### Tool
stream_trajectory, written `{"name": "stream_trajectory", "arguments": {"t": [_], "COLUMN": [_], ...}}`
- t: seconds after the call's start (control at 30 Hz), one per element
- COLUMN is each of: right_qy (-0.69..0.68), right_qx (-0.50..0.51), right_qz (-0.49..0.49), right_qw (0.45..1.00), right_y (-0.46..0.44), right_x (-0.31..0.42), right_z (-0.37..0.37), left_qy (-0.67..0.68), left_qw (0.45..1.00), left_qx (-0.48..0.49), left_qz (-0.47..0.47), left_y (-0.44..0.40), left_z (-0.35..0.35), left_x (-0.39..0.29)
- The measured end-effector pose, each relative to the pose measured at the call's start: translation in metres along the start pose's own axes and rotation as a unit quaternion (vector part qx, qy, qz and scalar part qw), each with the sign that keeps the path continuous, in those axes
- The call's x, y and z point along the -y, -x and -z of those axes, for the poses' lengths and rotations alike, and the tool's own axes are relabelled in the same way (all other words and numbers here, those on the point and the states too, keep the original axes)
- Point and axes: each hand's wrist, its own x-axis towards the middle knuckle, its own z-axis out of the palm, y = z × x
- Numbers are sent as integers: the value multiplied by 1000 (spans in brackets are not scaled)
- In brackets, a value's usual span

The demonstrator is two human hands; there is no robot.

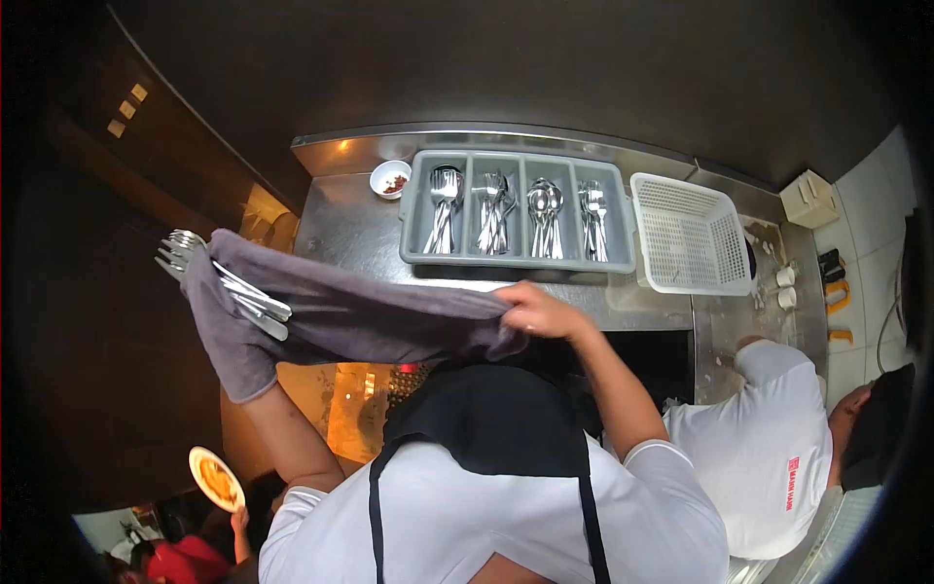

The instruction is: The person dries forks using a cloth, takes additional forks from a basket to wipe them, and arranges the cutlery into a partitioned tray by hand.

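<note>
A purple-grey cloth stretches between my two hands. It is wrapped over my left hand, so those fingers are hidden and only my left forearm shows bare. Through the cloth, that hand grips a bunch of forks, tines pointing up and left, with the handles sticking out at the lower right. My right hand is closed on the cloth's other end, in front of a grey cutlery tray. Metal forks and spoons lie sorted in its compartments.
A white bowl with red bits stands left of the tray, a white plastic basket right of it. A co-worker in a white shirt leans over the counter at right. Lower left, another person's hand holds a plate.
</note>
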Motion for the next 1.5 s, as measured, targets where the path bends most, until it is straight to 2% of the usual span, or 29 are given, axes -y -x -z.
{"name": "stream_trajectory", "arguments": {"t": [0.03, 0.07, 0.13, 0.17, 0.23, 0.27, 0.3, 0.33, 0.37, 0.47, 0.57, 0.67, 0.77, 0.83, 0.9, 0.97, 1.0, 1.03, 1.1, 1.13, 1.17, 1.2, 1.27, 1.3, 1.37, 1.4, 1.43, 1.47, 1.5], "right_qy": [-149, -362, -497, -487, -399, -353, -321, -289, -259, -159, -67, -75, -220, -321, -342, -247, -176, -81, 85, 102, 7, -88, -360, -225, 55, 46, -137, -314, -193], "right_qx": [-20, -49, -104, -134, -154, -145, -131, -118, -102, -67, -41, -41, -145, -273, -399, -455, -450, -423, -342, -307, -289, -274, -329, -373, -422, -414, -443, -455, -433], "right_qz": [25, 65, 118, 101, 17, -22, -45, -60, -70, -71, -52, -9, 79, 133, 141, 82, 51, 25, -4, -5, -7, -13, 17, 83, 196, 257, 200, 133, 101], "right_qw": [988, 929, 853, 857, 904, 924, 937, 948, 958, 982, 996, 996, 961, 897, 839, 851, 874, 902, 936, 946, 957, 958, 873, 896, 883, 872, 863, 822, 875], "right_y": [8, 16, 20, 21, 23, 25, 27, 27, 32, 36, 35, 66, 117, 139, 146, 131, 119, 103, 71, 57, 46, 36, 31, 27, 18, 12, 12, 14, 19], "right_x": [2, 14, 17, 10, -9, -15, -14, -11, -6, 1, 5, 17, 15, -3, -35, -67, -78, -87, -81, -69, -56, -44, -56, -62, -68, -70, -77, -86, -94], "right_z": [15, 24, 28, 24, -2, -13, -15, -11, -6, 9, 33, 61, 98, 114, 119, 115, 112, 101, 81, 76, 74, 72, 75, 82, 99, 109, 111, 114, 118], "left_qy": [172, 179, 195, 247, 337, 294, 140, -10, -260, -176, -107, -52, -65, -97, -90, -57, -30, -4, -79, -159, -234, -245, -268, -279, -253, -243, -234, -220, -202], "left_qw": [980, 976, 965, 949, 903, 927, 968, 974, 895, 897, 901, 897, 878, 861, 853, 853, 854, 853, 836, 824, 798, 807, 826, 838, 830, 827, 825, 826, 834], "left_qx": [-11, -26, -59, -21, 51, 92, 178, 225, 291, 388, 407, 426, 457, 481, 494, 506, 512, 519, 543, 533, 514, 486, 429, 399, 450, 472, 489, 490, 480], "left_qz": [96, 120, 165, 194, 261, 216, 111, -14, -216, -115, -107, -108, -125, -137, -140, -118, -90, -62, -11, -111, -210, -230, -249, -248, -212, -187, -161, -172, -182], "left_y": [1, 5, 13, 19, 29, 33, 36, 38, 37, 64, 95, 117, 117, 111, 102, 107, 111, 114, 115, 123, 133, 142, 153, 154, 147, 143, 141, 140, 138], "left_z": [-4, -7, -13, -19, -33, -28, -37, -45, -67, -101, -129, -143, -158, -174, -196, -214, -224, -233, -253, -263, -272, -278, -290, -293, -299, -299, -299, -300, -300], "left_x": [-2, 3, 12, 18, 32, 78, 82, 86, 46, 55, 33, 40, 31, 23, 10, 15, 23, 28, 28, 49, 74, 90, 102, 107, 102, 99, 98, 101, 99]}}
